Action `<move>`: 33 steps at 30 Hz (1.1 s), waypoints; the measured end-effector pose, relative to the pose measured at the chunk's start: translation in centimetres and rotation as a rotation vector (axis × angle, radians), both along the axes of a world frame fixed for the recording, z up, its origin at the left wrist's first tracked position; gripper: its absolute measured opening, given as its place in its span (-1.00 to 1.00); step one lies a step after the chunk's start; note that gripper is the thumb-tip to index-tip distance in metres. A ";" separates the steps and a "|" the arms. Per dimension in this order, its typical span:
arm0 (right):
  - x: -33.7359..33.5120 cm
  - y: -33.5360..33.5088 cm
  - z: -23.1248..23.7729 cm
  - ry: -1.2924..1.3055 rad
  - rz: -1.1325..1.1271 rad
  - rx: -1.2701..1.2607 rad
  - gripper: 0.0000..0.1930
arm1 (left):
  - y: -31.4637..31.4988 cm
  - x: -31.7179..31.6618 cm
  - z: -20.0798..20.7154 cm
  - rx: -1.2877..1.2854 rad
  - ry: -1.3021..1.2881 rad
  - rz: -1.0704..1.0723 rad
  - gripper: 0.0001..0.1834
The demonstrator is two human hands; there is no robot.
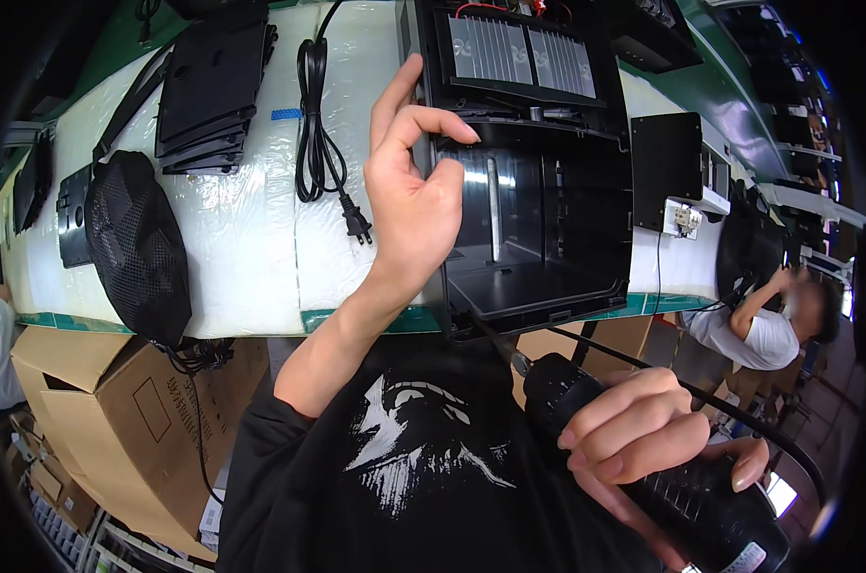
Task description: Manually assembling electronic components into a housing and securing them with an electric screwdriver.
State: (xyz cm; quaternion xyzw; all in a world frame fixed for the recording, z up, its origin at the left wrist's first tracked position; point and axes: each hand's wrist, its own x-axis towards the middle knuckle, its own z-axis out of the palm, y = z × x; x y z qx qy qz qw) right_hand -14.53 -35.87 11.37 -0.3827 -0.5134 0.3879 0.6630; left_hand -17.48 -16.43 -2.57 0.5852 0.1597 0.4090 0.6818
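Note:
In my right hand (643, 430) is a black power screwdriver (562, 387), the fingers wrapped round its body. Its long bit slants up and left to the near left corner of a black plastic housing (538, 296). My left hand (414, 172) is at the housing's left edge, fingers apart and bent, nothing visible between thumb and index finger. The housing stands open toward me; a pale metal strip (494, 210) shows inside it. At its far end sit two finned silver plates (490, 50), with red wires beyond. Where the bit's tip meets the corner is hard to make out.
Left of the housing lie a coiled black power cord (311, 124), stacked black panels (209, 86) and a black mesh bag (137, 239). A black box-shaped unit (667, 172) stands right. Below the bench is a cardboard box (137, 430). Another person (762, 329) sits at far right.

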 end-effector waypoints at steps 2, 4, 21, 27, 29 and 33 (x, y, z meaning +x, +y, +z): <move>-0.2 0.2 -0.3 0.015 0.064 -0.056 -0.26 | 0.0 -0.1 0.0 0.001 0.013 0.009 -0.75; -1.1 0.4 -0.8 0.028 -0.074 0.042 -0.27 | 0.0 0.0 0.0 0.000 0.023 0.014 -0.75; -2.1 3.3 -1.3 -0.019 -0.006 0.059 -0.45 | -0.2 -0.4 1.1 -0.005 0.055 0.092 -0.70; -1.9 3.7 -1.7 -0.010 -0.023 0.069 -0.48 | -0.2 -0.5 1.1 -0.051 0.040 0.068 -0.71; -1.8 3.8 -1.8 -0.001 -0.032 0.077 -0.48 | 0.0 -0.5 0.7 -0.049 0.033 0.030 -0.72; -1.6 3.9 -1.9 0.019 -0.043 0.106 -0.48 | -0.1 -0.3 0.8 -0.021 0.046 0.030 -0.73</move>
